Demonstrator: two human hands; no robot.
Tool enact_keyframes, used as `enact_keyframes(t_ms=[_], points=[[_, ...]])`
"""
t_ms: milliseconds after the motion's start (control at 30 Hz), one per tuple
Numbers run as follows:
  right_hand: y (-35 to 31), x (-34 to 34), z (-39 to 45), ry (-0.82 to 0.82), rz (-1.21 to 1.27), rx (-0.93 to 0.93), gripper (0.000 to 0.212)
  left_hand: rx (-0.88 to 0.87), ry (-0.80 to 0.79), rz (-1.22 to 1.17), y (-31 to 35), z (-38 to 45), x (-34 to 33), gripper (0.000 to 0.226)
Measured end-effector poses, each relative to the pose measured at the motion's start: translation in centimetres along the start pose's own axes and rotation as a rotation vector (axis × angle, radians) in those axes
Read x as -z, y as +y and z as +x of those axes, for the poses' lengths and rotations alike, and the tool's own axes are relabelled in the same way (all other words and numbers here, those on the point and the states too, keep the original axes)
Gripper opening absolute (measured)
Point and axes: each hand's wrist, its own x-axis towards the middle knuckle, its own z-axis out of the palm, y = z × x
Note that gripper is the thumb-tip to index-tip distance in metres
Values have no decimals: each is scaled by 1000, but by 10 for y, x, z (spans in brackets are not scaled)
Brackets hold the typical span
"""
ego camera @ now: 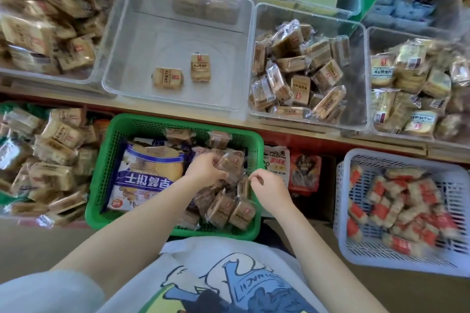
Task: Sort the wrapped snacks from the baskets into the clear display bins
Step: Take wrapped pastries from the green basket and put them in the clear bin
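Observation:
A green basket (178, 119) in front of me holds several brown wrapped snacks (229, 211) and a large blue biscuit bag (150, 175). My left hand (206, 170) reaches into the basket and is closed around one brown wrapped snack (226, 161). My right hand (267, 185) hovers at the basket's right rim with its fingers curled; nothing clearly sits in them. Above the basket, a clear display bin (114, 63) holds only two tan packets (167, 79) on its floor.
A clear bin (356, 33) to the right is half full of brown packets, with fuller bins at far right (371, 38) and far left (96, 73). A white basket (356, 157) of red-and-tan snacks stands at right. More packets are piled at the left (50, 155).

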Motion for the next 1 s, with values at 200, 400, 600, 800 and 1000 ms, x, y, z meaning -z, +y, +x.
enact_keyframes(t_ms=[200, 400, 600, 800, 1000], points=[[-33, 22, 0, -98, 156, 67, 47, -150, -37, -118, 12, -39, 59, 36], [-73, 81, -12, -61, 407, 204, 26, -475, 253, -193, 64, -71, 102, 39], [-88, 148, 4, 570, 355, 228, 41, -531, 564, 203, 84, -50, 103, 63], [-86, 159, 32, 596, 0, 36, 33, -517, 439, 297, 69, -38, 89, 51], [-85, 110, 18, 725, 33, 271, 22, -477, 661, -18, 33, -49, 82, 15]])
